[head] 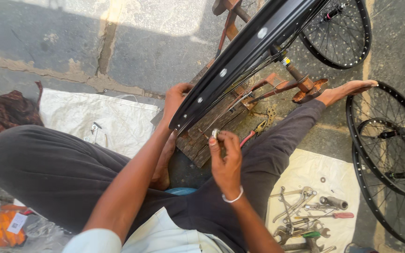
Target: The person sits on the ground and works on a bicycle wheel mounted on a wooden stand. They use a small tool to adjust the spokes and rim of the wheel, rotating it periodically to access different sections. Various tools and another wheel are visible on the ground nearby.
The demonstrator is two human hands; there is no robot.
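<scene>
From the head view I see my left hand (174, 100) closed around the near edge of a black wheel rim (240, 56), which sits tilted in a rusty stand (301, 86) over a worn wooden block (212, 129). My right hand (226, 161) is pinched shut on a small silvery part (215, 133), held just under the rim's lower edge; it is too small for me to tell its kind. A white band (234, 197) circles that wrist.

I am seated on the ground with dark trousers, one bare foot (348, 89) stretched toward the stand.

I see no boxes or bins. Two pale cloths serve instead. The one at right (315, 171) carries a heap of spanners (296, 211), a red-handled screwdriver (333, 216), a metal cylinder (334, 203) and a loose washer (323, 179). The one at left (85, 117) holds only a few small metal bits (94, 129).

More spoked wheels lie on the concrete: one beyond the stand (341, 35), and two overlapping at the right edge (390, 159). An orange packet (8, 227) sits at lower left, a dark red cloth (5, 110) beside the left sheet.
</scene>
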